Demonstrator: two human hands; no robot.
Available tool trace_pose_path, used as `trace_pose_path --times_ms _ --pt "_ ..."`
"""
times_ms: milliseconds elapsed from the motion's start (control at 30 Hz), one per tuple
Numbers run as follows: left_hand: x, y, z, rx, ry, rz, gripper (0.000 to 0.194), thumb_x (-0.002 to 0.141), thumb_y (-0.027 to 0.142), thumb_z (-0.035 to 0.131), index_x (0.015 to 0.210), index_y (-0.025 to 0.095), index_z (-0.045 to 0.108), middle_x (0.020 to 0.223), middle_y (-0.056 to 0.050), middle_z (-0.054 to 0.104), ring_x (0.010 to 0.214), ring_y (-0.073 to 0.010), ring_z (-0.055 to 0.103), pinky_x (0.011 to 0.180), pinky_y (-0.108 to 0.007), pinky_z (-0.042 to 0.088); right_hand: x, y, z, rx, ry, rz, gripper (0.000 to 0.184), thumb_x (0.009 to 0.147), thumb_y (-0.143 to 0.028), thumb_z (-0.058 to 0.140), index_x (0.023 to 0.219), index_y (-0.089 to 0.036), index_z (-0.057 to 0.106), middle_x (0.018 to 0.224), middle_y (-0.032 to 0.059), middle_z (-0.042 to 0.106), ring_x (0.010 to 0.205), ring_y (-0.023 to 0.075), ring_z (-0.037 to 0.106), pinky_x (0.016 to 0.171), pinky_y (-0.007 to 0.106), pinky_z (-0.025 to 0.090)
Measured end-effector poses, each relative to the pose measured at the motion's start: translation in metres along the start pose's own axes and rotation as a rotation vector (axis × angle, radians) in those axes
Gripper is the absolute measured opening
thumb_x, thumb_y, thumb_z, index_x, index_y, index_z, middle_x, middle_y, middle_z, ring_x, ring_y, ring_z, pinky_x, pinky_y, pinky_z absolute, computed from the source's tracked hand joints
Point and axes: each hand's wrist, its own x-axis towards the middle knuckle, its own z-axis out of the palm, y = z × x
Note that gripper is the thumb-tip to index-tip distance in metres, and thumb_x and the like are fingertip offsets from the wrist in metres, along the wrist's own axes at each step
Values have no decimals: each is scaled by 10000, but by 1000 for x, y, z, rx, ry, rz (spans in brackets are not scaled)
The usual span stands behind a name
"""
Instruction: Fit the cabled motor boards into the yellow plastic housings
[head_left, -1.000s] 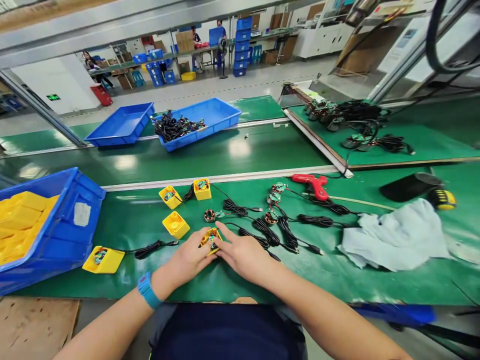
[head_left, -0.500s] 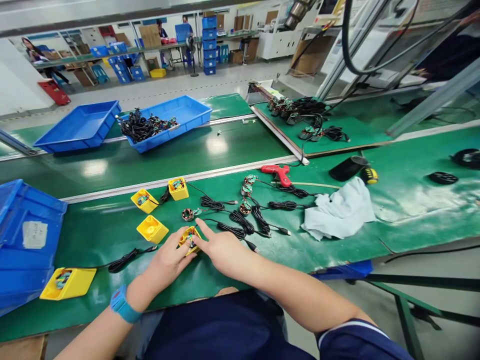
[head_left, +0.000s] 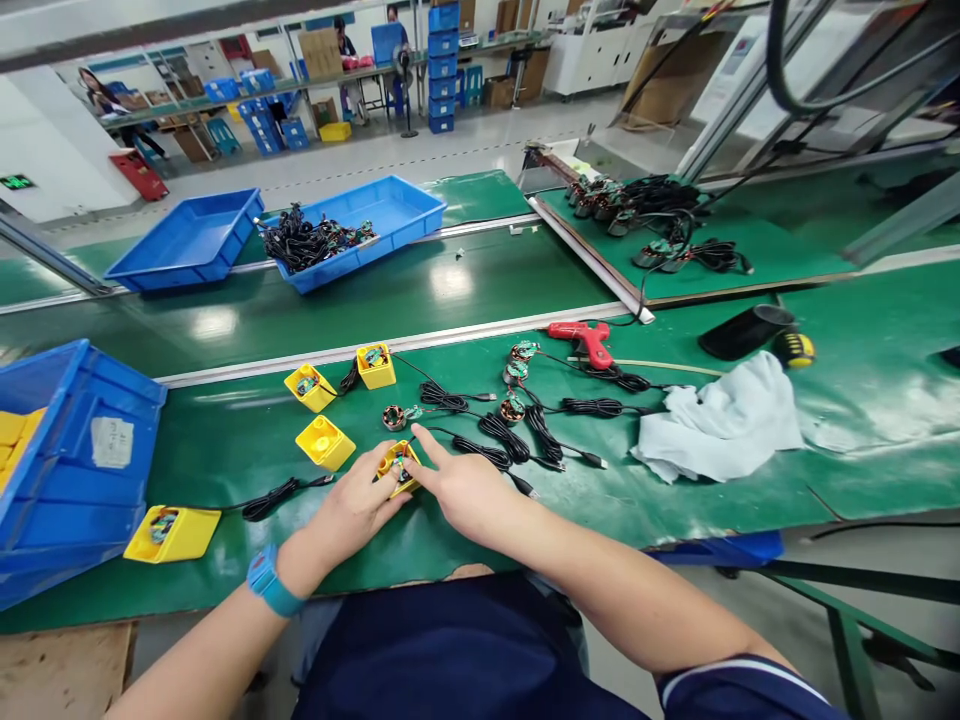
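Note:
My left hand (head_left: 361, 500) is closed around a small yellow plastic housing (head_left: 411, 486), low over the green bench. Inside it a circuit board (head_left: 400, 464) with coloured wires shows. My right hand (head_left: 469, 490) has its index finger stretched out past the housing's rim, and its thumb presses down on the board; its other fingers are hidden. Just beyond lies a copper-wound coil (head_left: 394, 417) with a small board. Another yellow housing (head_left: 325, 443) stands bare inside to the left. Two filled housings, one here (head_left: 376, 368) and one here (head_left: 310, 388), stand behind it.
A filled housing (head_left: 184, 535) lies by the blue bin (head_left: 124, 490) at left. Bundled black cables (head_left: 504, 432), a red glue gun (head_left: 589, 342), a pale cloth (head_left: 724, 415) and a black cup-shaped piece (head_left: 742, 332) lie rightward. A blue tray (head_left: 405, 205) of cabled parts stands behind.
The whole view has shifted, so the bench things appear farther right and slightly higher. Both hands stay at the same yellow housing, with little change in their pose.

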Motion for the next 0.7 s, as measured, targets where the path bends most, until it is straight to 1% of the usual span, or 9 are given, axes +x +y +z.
trace_pose_path --times_ms 133,300,500,600,667,700 --pt "-1 -1 1 -32 11 -13 283 988 220 645 1265 169 626 1406 -228 614 1290 -322 652 1035 -474 620 0 0 -1 30 7 1 627 968 -113 474 1585 -222 477 1712 223 175 829 259 790 728 401 628" --pt "-2 0 1 -39 22 -24 312 984 238 655 1292 195 627 1411 -210 626 1294 -323 655 1034 -481 621 -1 1 -2 69 19 6 595 979 -121 471 1567 -199 503 1703 245 190 870 284 794 765 422 635" --pt "0 0 -2 -64 -24 -30 325 987 223 654 1309 204 617 1455 -199 597 1333 -317 630 1078 -492 599 -2 4 3 86 68 1 579 979 -131 485 1550 -214 528 1705 237 211 832 269 790 743 416 636" --pt "0 0 -3 -60 -20 -30 315 987 236 660 1297 203 616 1462 -195 594 1343 -318 625 1084 -492 599 -4 6 13 106 146 -2 569 975 -119 470 1534 -191 542 1691 233 278 797 251 784 728 409 639" --pt "-1 0 -3 -39 -9 -21 296 988 245 662 1275 189 615 1450 -202 603 1336 -323 632 1077 -490 603 -8 8 22 164 267 -10 542 978 -104 428 1501 -140 565 1646 241 387 821 252 784 737 407 644" --pt "-1 0 -2 -27 -4 -18 286 988 253 663 1260 179 615 1439 -208 610 1327 -326 639 1071 -488 606 -13 10 25 215 347 -26 523 982 -97 402 1472 -114 583 1595 244 472 868 257 784 758 401 647"
